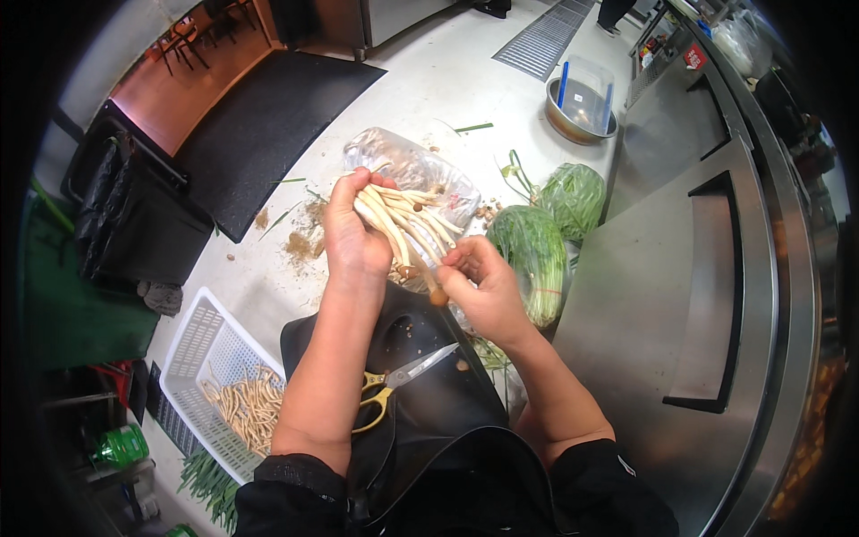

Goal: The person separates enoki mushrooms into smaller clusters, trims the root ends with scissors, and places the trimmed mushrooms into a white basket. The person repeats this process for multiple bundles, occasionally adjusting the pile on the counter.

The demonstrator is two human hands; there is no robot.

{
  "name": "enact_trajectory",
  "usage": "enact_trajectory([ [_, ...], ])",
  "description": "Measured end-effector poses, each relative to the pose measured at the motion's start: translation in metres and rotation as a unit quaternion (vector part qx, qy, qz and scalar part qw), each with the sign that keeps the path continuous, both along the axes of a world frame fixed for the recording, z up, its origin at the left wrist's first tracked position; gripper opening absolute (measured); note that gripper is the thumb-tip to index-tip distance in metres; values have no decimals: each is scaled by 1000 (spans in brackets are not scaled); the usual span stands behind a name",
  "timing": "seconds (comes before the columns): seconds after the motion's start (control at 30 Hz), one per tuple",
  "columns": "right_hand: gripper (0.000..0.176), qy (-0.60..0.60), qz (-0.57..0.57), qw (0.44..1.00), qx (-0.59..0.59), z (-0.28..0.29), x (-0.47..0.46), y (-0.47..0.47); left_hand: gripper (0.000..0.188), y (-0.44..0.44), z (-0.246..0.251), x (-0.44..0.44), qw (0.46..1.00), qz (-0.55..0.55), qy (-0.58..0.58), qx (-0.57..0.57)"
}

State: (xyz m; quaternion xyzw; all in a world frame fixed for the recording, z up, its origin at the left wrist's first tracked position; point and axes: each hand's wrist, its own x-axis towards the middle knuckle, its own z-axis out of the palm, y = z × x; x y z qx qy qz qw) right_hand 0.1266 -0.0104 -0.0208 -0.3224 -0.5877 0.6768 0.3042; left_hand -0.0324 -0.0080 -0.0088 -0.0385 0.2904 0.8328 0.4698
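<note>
My left hand (356,231) holds a bunch of pale, long-stemmed mushrooms (396,218) with small brown caps. At the lower right of the bunch, the thumb and fingers of my right hand (483,285) pinch a stem. A mushroom with a brown cap (438,297) hangs blurred beside that thumb. Behind the bunch, a clear plastic bag (416,158) of more mushrooms lies on the floor. Scissors with yellow handles (396,382) rest, blades apart, on the black apron (443,396) over my lap, among small crumbs.
At left stands a white plastic basket (201,335) holding trimmed mushrooms (248,409), with green stalks (208,480) beside it. Bagged greens (530,255) lie at right by a steel cabinet (644,322). A metal bowl (580,124) holds a clear container. A black bin (141,208) stands left.
</note>
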Motion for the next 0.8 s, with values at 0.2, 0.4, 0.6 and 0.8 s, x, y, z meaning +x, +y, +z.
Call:
enact_trajectory([
  [0.2,18,29,-19,999,-36,-1,11,10,12,2,-5,-11,999,21,-29,3],
  [0.4,23,83,10,991,-104,2,1,-1,10,7,-11,-9,998,-31,13,49],
  [0.6,14,131,-11,989,-73,-5,-6,3,9,9,-2,-4,999,12,10,45],
  [0.8,13,76,-65,992,-82,-7,1,7,10,5,-2,-12,998,14,27,62],
])
